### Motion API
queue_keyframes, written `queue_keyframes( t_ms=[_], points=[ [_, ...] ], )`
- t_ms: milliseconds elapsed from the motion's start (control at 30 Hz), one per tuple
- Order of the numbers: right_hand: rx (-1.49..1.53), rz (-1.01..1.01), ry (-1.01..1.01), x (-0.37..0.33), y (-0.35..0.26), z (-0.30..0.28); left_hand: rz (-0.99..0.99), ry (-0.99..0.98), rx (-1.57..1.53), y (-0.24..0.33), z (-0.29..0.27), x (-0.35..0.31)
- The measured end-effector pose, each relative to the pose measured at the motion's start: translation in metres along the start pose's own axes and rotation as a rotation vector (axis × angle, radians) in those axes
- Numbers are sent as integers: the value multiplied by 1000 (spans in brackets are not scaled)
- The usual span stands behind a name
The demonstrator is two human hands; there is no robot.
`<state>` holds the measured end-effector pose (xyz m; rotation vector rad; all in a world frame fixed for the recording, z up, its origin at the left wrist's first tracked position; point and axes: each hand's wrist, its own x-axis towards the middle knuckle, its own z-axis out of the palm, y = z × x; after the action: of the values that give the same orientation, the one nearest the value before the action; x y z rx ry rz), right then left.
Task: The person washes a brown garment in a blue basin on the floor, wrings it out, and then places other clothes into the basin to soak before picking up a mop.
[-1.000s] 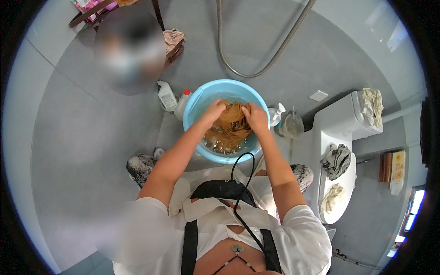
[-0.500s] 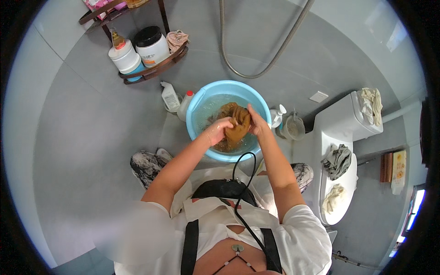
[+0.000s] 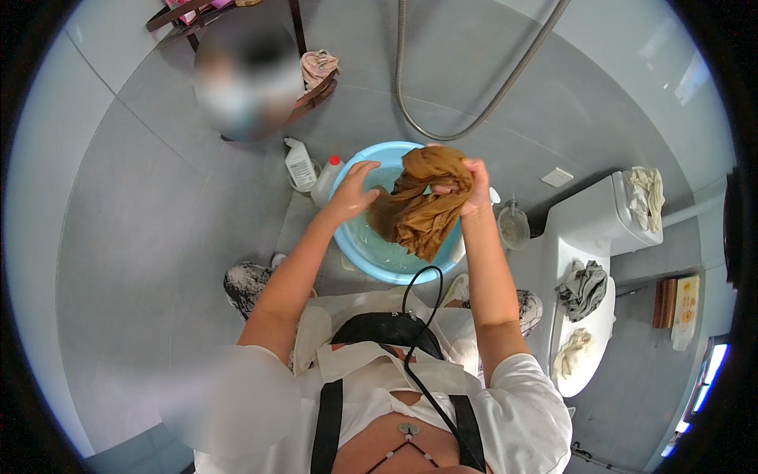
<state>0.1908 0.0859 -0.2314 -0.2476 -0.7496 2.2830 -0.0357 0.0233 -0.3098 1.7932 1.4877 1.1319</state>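
Observation:
A wet brown cloth (image 3: 433, 197) is bunched up above a light blue basin (image 3: 395, 276) of water. My right hand (image 3: 475, 189) is closed around its right side. The lower left part of the cloth hangs down toward the water; whether it is a garment, I cannot tell. Over the basin's left rim is my left hand (image 3: 353, 193), open with its fingers apart and holding nothing. Its fingertips are near the cloth's left edge.
Left of the basin stand a white bottle (image 3: 300, 164) and a red-capped bottle (image 3: 326, 182). A clear jug (image 3: 513, 227) sits to the right, beside a white toilet (image 3: 580, 213) with grey cloth (image 3: 583, 290) and cream cloth (image 3: 574, 352) on its lid. A metal hose (image 3: 489, 110) hangs behind.
The brown cloth has risen from the water and spread out, with my right hand lifting it up and to the right. My left hand has let go and moved left.

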Motion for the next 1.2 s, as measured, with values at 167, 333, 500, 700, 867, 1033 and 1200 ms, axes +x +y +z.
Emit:
queue_keyframes(
  t_ms=[167, 333, 500, 700, 867, 1033, 1200],
  points=[
    [133, -35, -289, 15, -28, 20, -76, -248, -64, 27, -26, 13],
    [-5, -115, -211, 21, -32, 45, 42, -110, -17, 49, -12, 19],
    [-13, -83, -200, 21, -16, 31, 65, -47, -167, 44, 15, 25],
    [15, -24, -105, 2, -14, -28, -202, 57, -138, 15, 45, 7],
    [-397, 66, 367, -14, 1, -83, -390, 468, -35, -19, 47, 10],
    [-428, 134, 549, -9, 31, -104, -360, 420, 234, -35, 49, 9],
    [-526, 213, 679, -9, 50, -123, -253, 163, 443, -35, 60, -9]
  ],
)
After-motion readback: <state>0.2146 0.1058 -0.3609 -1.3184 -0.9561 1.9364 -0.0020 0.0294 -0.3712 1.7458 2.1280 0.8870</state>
